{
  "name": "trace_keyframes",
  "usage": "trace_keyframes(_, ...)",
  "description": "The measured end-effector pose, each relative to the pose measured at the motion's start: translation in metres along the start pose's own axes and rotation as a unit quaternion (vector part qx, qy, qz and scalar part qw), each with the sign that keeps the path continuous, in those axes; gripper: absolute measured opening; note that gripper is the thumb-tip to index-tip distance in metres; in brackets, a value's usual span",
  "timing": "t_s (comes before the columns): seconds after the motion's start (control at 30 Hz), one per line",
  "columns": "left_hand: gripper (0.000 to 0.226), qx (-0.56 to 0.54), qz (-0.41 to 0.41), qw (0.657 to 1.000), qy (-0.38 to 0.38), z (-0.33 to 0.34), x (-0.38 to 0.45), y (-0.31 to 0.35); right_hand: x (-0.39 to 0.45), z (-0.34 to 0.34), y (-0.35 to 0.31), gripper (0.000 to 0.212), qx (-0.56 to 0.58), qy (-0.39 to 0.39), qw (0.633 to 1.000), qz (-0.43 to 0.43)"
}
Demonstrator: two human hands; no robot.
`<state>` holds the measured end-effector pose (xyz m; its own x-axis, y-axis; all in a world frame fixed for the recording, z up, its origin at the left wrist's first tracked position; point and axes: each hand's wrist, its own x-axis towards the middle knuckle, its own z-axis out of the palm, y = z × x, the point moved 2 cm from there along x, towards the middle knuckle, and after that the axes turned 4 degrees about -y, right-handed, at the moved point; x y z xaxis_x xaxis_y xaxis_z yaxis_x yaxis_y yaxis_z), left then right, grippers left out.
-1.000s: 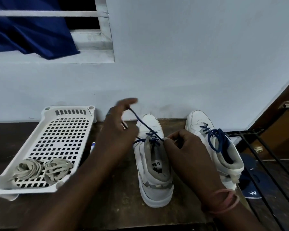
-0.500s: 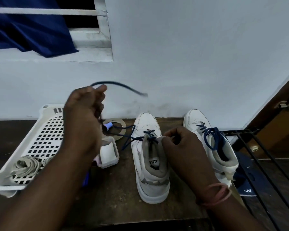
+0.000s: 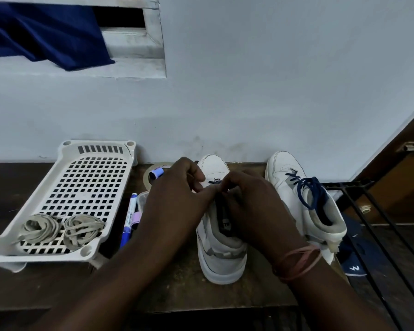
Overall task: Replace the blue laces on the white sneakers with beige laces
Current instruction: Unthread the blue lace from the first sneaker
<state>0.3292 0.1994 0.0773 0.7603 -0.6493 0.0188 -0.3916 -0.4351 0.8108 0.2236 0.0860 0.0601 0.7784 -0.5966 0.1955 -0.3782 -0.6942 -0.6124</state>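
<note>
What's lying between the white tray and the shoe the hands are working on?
In the head view, a blue pen, a small clear container and a tape roll lie between the white tray and the shoe.

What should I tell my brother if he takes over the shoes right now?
Left hand and right hand both pinch at the blue lace on the near shoe.
The far shoe is fully laced in blue.
Two beige laces lie bundled in the white tray.
Done: near shoe partly unlaced.
Left: finish it, unlace the other, thread in beige.
</note>
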Motion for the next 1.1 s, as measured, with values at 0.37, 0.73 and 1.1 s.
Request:
trace_keyframes(0.37,0.016,-0.201,-0.164,0.960,-0.104,-0.001,0.017,-0.021,-0.002,-0.006,-0.010,0.052,-0.008,-0.020,0.999,0.041)
trace_keyframes(0.73,0.014,-0.207,-0.167,0.956,-0.120,-0.004,0.016,-0.016,0.003,-0.031,-0.021,0.006,0.646,0.162,0.736,0.124)
trace_keyframes(1.1,0.013,-0.204,-0.160,0.958,-0.122,-0.005,0.017,-0.017,0.005,-0.001,-0.006,0.016,-0.110,-0.026,0.994,0.012)
